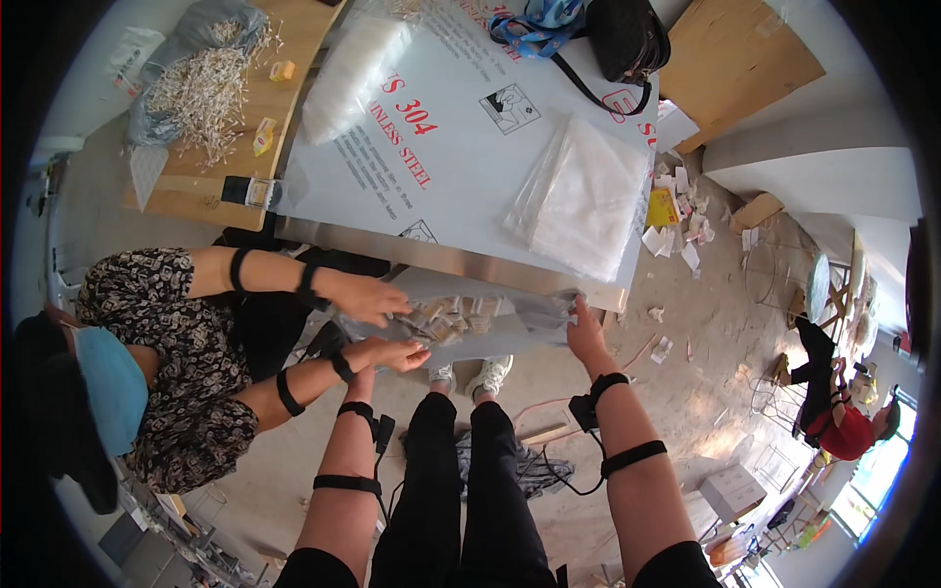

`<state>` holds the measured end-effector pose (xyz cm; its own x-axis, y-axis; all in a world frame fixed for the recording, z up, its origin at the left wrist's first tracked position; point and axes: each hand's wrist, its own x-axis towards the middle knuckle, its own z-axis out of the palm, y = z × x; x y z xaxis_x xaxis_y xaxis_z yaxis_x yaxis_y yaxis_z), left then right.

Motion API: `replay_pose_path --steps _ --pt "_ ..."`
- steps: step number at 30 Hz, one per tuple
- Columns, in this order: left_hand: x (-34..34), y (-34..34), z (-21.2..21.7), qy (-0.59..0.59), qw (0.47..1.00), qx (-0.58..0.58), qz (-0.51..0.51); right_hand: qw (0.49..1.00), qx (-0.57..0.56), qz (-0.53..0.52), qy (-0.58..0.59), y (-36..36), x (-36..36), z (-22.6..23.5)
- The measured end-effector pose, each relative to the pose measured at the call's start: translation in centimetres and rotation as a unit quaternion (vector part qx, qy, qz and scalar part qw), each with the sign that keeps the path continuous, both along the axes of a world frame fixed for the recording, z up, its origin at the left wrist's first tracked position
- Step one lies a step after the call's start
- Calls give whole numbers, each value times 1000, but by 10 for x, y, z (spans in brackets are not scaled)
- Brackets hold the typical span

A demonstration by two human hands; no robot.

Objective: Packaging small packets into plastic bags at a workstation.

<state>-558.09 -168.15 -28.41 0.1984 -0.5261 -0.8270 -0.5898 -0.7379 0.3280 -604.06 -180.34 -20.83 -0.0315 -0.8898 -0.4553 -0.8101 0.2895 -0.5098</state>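
Note:
A translucent grey plastic bag is stretched in front of me, just off the table's near edge. Several small tan packets lie in its middle. My right hand pinches the bag's right end. My left hand is at the bag's left side, its fingers hidden behind a co-worker's hand. That co-worker's upper hand reaches over the packets with fingers bent down. The co-worker's lower hand lies palm up beside the bag.
A film-covered metal table carries a stack of clear plastic bags, another bag pile and a black bag. Cotton swabs heap on a wooden table at left. Paper scraps litter the floor; another person sits far right.

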Motion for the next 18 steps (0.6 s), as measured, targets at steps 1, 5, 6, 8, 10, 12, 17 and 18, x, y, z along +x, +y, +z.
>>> replay_pose_path --steps 1,5,6,8,10,12,17,18 --pt "8 15 0 -10 1000 -5 1 999 24 -18 -23 5 12 0" --pt "-88 9 29 62 944 -189 265 991 124 -49 -23 51 -7 1" --pt "-80 12 46 23 963 -172 205 983 170 -49 -55 59 17 19" --pt "-91 19 31 4 976 -192 101 990 123 13 -65 82 23 30" --pt "-73 37 53 52 971 -209 105 982 158 63 -80 95 71 76" --pt "-121 15 115 144 983 -88 77 983 170 11 -67 128 55 101" --pt "-153 -50 223 145 968 -75 -189 973 61 -171 -142 162 41 203" --pt "-167 -54 240 166 952 -73 -246 973 40 -185 -131 182 29 215"
